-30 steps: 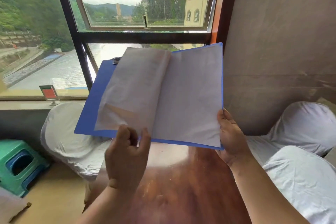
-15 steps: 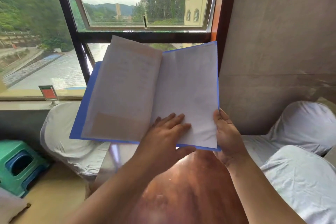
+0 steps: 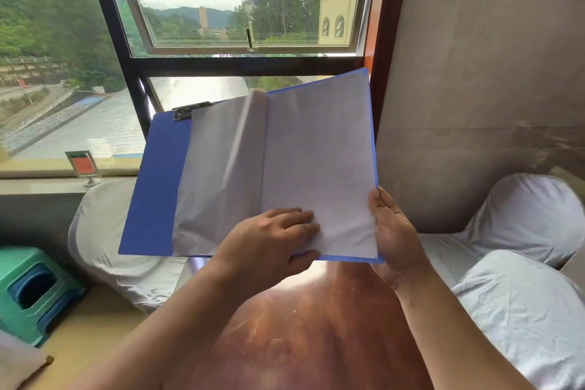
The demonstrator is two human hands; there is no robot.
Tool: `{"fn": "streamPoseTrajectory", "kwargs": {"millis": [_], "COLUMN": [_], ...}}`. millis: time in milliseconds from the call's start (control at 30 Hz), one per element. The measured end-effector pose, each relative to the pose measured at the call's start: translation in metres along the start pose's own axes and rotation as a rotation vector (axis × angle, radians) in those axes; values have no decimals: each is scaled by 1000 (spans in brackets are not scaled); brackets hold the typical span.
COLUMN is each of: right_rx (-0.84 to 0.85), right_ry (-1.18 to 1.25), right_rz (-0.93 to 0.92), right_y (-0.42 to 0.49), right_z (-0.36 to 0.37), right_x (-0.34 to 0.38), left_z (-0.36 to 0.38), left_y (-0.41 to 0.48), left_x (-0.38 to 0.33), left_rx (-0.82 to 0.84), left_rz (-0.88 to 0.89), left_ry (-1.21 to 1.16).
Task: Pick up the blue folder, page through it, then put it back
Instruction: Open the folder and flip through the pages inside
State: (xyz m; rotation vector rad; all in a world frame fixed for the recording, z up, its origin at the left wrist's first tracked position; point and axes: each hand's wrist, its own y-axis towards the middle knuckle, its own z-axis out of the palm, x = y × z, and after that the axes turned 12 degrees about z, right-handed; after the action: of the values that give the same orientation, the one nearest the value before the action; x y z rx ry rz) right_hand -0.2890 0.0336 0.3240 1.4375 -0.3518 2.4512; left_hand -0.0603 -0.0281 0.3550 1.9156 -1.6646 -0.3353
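The blue folder (image 3: 155,187) is held open in the air above the brown round table (image 3: 316,326), in front of the window. White pages (image 3: 316,152) fill its right half, and one curled page (image 3: 221,180) is bent over toward the left cover. A black clip (image 3: 186,111) sits at the left cover's top. My left hand (image 3: 269,241) pinches the lower edge of the right-hand pages, fingers on top and thumb underneath. My right hand (image 3: 392,234) grips the folder's lower right corner.
White-covered chairs stand at the left (image 3: 107,231) and right (image 3: 525,225) of the table. A green stool (image 3: 31,288) is on the floor at the left. A small red sign (image 3: 83,166) stands on the window sill. A grey wall (image 3: 474,73) is close on the right.
The turned page has curled over onto the left side and the blue left cover now shows. My left hand went from pinching a page edge to resting on the right-hand pages.
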Motion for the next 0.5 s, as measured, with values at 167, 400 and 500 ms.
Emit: {"fn": "streamPoseTrajectory", "kwargs": {"millis": [167,400,500], "right_rx": [-2,-19,7], "right_ry": [-28,-78,-122], "right_rz": [5,4,9], "right_y": [-3,-3,-4], "right_z": [-5,-3,-2], "right_x": [2,2,2], "left_z": [-4,-6,-5], "left_y": [-6,-12,-11], "left_x": [3,-6,-9], "left_rx": [43,35,-6], "left_rz": [7,20,-57], "left_ry": [58,139,156]}}
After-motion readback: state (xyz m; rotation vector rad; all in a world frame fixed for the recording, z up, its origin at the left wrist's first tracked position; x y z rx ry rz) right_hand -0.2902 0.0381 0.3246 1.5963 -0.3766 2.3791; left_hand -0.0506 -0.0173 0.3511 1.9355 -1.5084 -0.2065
